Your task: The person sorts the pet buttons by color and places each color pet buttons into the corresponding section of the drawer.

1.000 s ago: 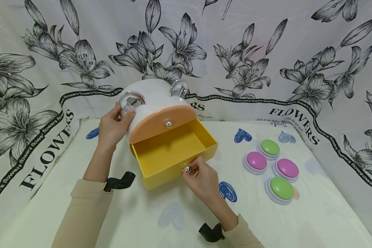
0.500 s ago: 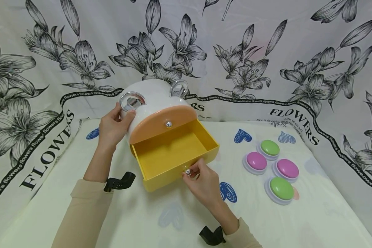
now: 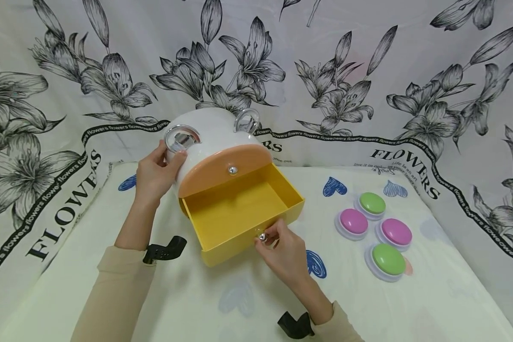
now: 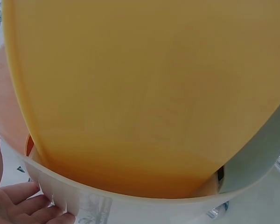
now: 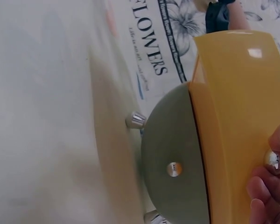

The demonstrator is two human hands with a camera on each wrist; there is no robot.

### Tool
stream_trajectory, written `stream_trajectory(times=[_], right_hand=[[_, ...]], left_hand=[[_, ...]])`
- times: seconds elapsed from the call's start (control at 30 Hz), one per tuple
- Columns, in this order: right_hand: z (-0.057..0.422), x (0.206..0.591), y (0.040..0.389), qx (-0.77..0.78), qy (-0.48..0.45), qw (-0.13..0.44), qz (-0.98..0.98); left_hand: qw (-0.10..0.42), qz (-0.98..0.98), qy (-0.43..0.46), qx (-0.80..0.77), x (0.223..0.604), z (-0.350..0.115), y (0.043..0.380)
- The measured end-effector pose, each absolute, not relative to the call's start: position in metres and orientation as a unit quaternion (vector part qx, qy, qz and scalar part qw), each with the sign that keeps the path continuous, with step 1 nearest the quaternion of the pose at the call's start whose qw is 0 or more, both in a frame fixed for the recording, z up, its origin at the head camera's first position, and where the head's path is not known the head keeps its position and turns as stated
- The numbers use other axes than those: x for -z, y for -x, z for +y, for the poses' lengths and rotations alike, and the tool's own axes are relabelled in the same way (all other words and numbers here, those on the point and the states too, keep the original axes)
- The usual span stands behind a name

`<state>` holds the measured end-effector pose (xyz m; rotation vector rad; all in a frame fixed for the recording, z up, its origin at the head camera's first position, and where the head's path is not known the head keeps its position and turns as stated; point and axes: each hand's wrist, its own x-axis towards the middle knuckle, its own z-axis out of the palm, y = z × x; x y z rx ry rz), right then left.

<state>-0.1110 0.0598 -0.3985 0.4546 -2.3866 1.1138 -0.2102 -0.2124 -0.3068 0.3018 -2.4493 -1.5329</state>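
Note:
A white rounded drawer box [image 3: 205,124] stands at the back left, with chrome ring-shaped parts on top. Its orange upper drawer [image 3: 215,172] is closed, while the yellow drawer [image 3: 239,202] is pulled far out and has nothing in it. A green drawer front [image 5: 170,140] shows in the right wrist view. My left hand [image 3: 156,173] holds the white side of the box, thumb beside a chrome ring [image 3: 182,138]. Between thumb and fingers, my right hand [image 3: 284,251] pinches the yellow drawer's silver knob [image 3: 262,236].
To the right lie several round push buttons: green ones [image 3: 372,203] and pink ones [image 3: 354,222], each on a pale base. A white cloth with blue hearts [image 3: 335,186] covers the table, and a flower-print curtain [image 3: 337,80] hangs behind the box.
The yellow drawer has come slightly farther out, toward the front right, with my right hand on its knob. My left hand and the box have stayed in place.

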Motion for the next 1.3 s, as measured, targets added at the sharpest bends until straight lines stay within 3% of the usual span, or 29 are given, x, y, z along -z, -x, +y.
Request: stream_trajectory(times=[0.4, 0.83, 1.3], right_hand=[[0.062, 0.397, 0.108, -0.411, -0.167, 0.214, -0.870], [0.092, 0.403, 0.105, -0.413, -0.249, 0.195, -0.854], [0.162, 0.411, 0.106, -0.387, -0.153, 0.202, -0.887]], left_hand=[[0.115, -0.840, -0.108, 0.520, 0.306, -0.212, 0.211], [0.110, -0.840, -0.115, 0.519, 0.305, -0.212, 0.211], [0.113, -0.840, -0.115, 0.519, 0.305, -0.211, 0.210]])
